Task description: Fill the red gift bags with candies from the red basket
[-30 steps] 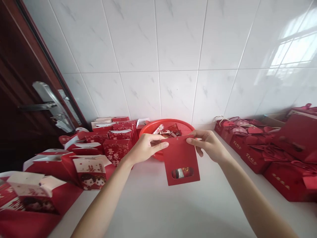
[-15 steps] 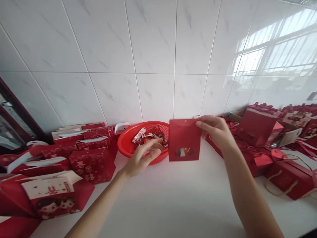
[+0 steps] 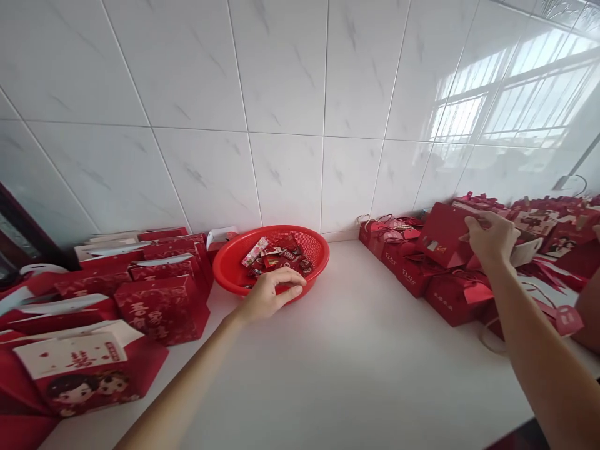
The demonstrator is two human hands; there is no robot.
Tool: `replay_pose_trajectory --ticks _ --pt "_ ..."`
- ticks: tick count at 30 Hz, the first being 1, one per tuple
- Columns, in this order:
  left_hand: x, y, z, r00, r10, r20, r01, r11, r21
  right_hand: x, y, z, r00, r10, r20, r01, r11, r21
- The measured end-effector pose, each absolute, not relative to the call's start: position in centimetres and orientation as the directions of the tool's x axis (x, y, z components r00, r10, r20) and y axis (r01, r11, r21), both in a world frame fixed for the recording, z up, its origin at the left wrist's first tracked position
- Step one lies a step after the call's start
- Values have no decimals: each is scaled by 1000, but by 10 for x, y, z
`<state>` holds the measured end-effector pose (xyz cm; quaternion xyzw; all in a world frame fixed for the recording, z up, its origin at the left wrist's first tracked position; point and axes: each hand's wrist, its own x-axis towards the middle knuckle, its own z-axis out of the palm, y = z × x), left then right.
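Observation:
My right hand (image 3: 492,237) grips the top edge of a red gift box (image 3: 443,237) with a small window low on its front. The box is tilted, at the row of finished-looking red boxes on the right; whether it rests on them I cannot tell. Over the near rim of a red plastic basket (image 3: 225,253) hovers my left hand (image 3: 274,290), its fingers loosely bent, thumb apart, holding nothing. Wrapped sweets (image 3: 288,256) in red and pink wrappers lie inside the basket.
Open red boxes (image 3: 162,306) with raised white flaps stand in rows on the left. Closed boxes (image 3: 403,269) with cords and heart tags line the right side. A white tabletop (image 3: 328,362) meets a tiled wall (image 3: 285,181). Part of another person's arm (image 3: 589,306) shows at the right edge.
My right hand has carried the red gift box from beside the basket rightward to the closed boxes. My left hand has stayed near the basket's front rim. The view has shifted slightly right.

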<state>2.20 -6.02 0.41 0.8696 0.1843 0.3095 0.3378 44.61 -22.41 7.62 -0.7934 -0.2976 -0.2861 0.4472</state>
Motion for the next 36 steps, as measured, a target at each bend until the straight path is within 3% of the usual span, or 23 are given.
replay_pose_trajectory --ticks 5,11,19,22,23,25,27,29,31,36 --pt "22 -60 3 737 533 415 115 -704 701 445 -226 79 818 198 539 557 -505 -659" --pt "22 -59 2 743 532 405 119 -702 702 437 -228 78 833 190 519 536 -505 -676" --pt "25 -61 -4 728 520 448 72 -707 704 404 -215 73 652 47 757 691 -448 -567" --pt "27 -63 -5 731 537 421 92 -690 718 366 -196 49 459 187 868 885 -179 -430" --pt "26 -64 -5 736 542 405 107 -684 721 346 -191 37 375 333 865 920 -22 -390" --pt "22 -66 -1 750 552 366 144 -675 724 297 -186 9 104 572 814 874 337 -349" --pt "12 -72 6 762 553 337 179 -680 711 243 -190 -20 -182 689 701 714 583 -388" --pt "-5 -80 19 769 547 332 216 -710 670 196 -199 -47 -442 666 601 547 731 -407" --pt "-31 -88 37 754 552 356 274 -757 594 162 -210 -68 -570 578 584 447 815 -369" --pt "-125 -97 79 426 717 552 591 -683 430 140 -219 -93 -598 533 598 370 846 -385"
